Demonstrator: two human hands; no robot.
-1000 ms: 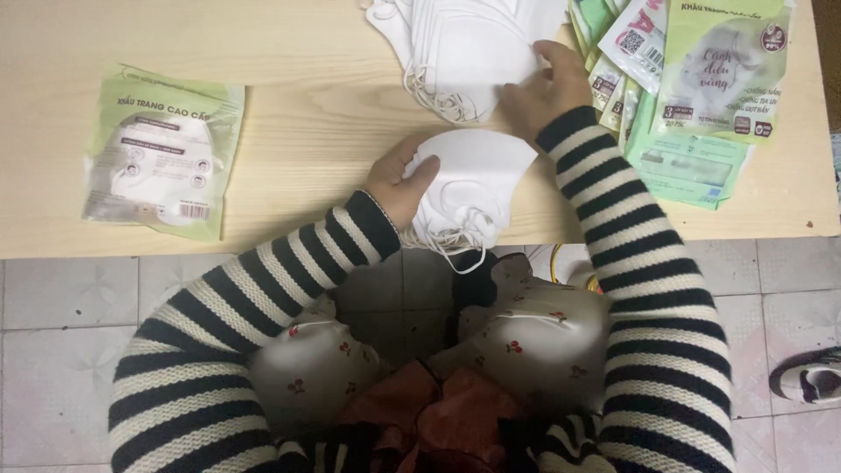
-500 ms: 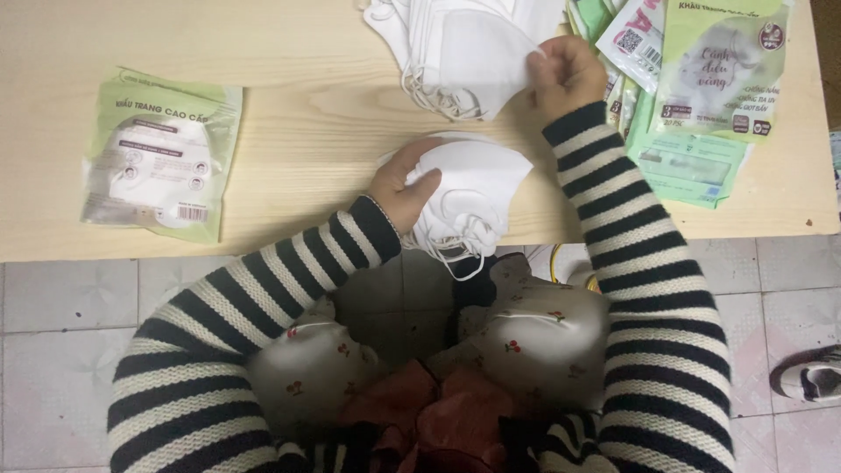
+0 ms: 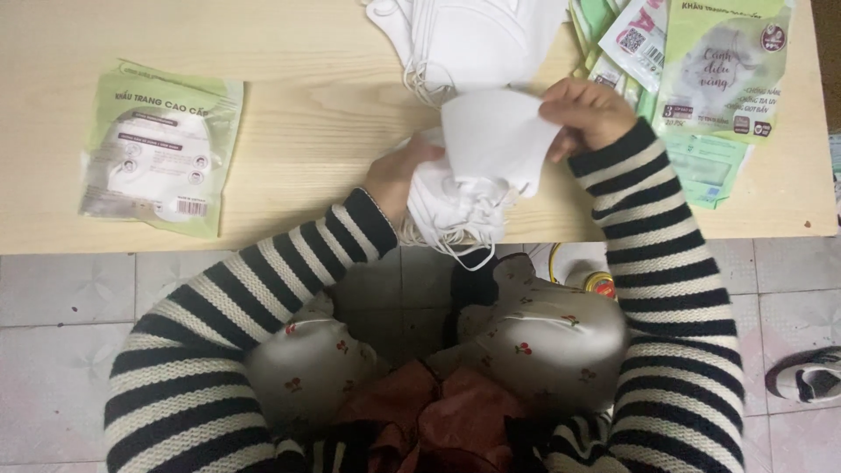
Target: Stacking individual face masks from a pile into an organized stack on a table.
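The left hand [image 3: 399,175] pressed a small stack of white masks [image 3: 455,206] against the near edge of the wooden table [image 3: 307,105], fingers closed on it. The right hand [image 3: 587,114] pinched one single mask [image 3: 495,136] just above that stack — best laid square, loops tucked, so edges matched. Beyond lay a loose heap of masks [image 3: 473,35], green packets [image 3: 718,79] right, a filled packet [image 3: 158,149] left. Pale tiled floor [image 3: 53,289] below.

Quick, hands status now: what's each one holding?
Left hand: shut on the mask stack at the table edge.
Right hand: shut on a single white mask, held over the stack.
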